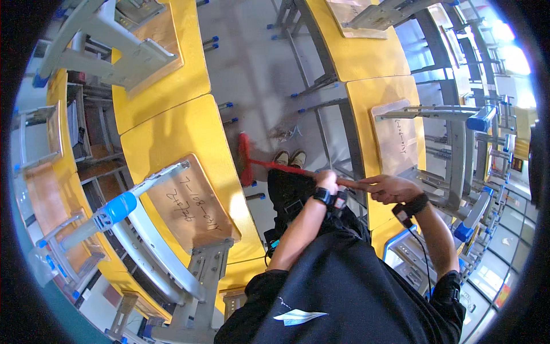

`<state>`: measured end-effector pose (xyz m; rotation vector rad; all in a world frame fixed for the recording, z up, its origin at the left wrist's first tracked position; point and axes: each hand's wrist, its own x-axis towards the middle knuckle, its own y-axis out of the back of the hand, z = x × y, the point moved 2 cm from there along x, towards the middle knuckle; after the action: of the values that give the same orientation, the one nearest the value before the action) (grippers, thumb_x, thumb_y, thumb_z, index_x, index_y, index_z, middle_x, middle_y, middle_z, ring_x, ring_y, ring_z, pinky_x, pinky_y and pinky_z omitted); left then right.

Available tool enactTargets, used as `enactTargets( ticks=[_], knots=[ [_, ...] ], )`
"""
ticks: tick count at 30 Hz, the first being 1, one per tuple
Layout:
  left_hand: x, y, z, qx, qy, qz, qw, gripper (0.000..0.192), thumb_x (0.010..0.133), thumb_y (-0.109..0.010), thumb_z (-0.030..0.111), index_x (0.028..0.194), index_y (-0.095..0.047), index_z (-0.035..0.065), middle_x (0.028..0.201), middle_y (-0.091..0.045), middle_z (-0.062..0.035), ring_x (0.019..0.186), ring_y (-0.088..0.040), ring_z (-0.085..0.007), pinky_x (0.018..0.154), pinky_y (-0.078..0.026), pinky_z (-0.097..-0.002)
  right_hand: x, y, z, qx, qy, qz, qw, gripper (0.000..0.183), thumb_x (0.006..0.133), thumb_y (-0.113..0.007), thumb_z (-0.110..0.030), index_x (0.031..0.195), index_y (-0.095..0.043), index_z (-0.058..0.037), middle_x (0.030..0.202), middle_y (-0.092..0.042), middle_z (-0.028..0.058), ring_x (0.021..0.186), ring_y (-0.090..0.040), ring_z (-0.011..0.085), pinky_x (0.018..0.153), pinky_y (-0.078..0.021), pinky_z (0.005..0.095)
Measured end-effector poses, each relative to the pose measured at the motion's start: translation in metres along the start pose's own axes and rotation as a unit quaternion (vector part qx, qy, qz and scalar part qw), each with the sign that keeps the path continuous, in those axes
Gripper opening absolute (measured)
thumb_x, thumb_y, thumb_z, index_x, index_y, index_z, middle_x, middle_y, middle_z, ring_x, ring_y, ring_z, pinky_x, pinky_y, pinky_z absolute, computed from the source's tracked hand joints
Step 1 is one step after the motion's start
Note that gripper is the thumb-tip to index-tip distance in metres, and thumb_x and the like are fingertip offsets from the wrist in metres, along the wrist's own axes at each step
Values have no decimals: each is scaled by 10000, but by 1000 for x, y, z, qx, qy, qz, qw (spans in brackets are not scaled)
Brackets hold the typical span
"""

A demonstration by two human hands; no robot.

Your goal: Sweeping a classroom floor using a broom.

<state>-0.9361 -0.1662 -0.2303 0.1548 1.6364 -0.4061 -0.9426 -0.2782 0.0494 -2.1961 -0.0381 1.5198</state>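
A long-handled broom with a red head (245, 159) rests at the floor, left of my shoes; its handle runs right across the front of my legs. My left hand (326, 182) is closed around the middle of the handle. Nearer the handle's right end, my right hand (389, 189) grips it too. Both wrists wear black bands with small devices. Just beyond my shoes (289, 158), a small heap of dust and scraps (288, 133) lies on the grey floor.
Yellow desks (180, 124) line the aisle on the left, and more yellow desks (378, 56) line the right. Upturned chairs with wooden seats (189, 206) and grey metal frames stand on them. Desk legs with blue caps (230, 121) reach into the aisle.
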Motion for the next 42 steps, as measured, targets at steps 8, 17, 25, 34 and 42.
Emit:
enactTargets(
  ticks=[8,17,25,34,42],
  knots=[
    [-19,5,1,-156,90,-160,970,163,813,-367,126,934,-398,22,806,-526,-149,685,-578,-301,588,-509,-448,-15,-23,2,-371,61,95,922,438,751,-471,-23,1187,-437,8,779,-502,55,503,-447,88,442,-401,204],
    [-65,-44,-14,-53,-37,-145,987,309,824,-505,192,1032,-365,11,768,-576,-145,600,-600,-264,471,-514,-354,-51,-24,49,380,-1,67,923,328,903,-396,-137,1216,-334,-64,585,-334,-36,372,-281,9,293,-225,131],
    [-32,1,18,107,-115,30,987,215,786,-555,106,945,-502,-29,860,-568,-145,709,-588,-295,497,-478,-456,21,-45,118,567,50,20,822,242,904,-377,-152,1145,-384,-166,601,-350,-21,417,-269,37,320,-207,151],
    [-53,18,-44,232,-116,77,963,217,720,-598,38,905,-547,-62,933,-588,-173,746,-605,-306,565,-505,-420,31,-62,222,574,63,1,817,305,911,-361,-166,1211,-323,-205,626,-356,-18,425,-268,37,328,-216,147],
    [-16,31,-173,339,-139,136,921,298,683,-625,50,957,-555,-41,1003,-564,-178,899,-576,-307,680,-510,-445,8,-80,348,623,44,2,781,160,910,-365,-163,1069,-370,-177,609,-350,-11,418,-266,44,313,-198,148]
  ],
)
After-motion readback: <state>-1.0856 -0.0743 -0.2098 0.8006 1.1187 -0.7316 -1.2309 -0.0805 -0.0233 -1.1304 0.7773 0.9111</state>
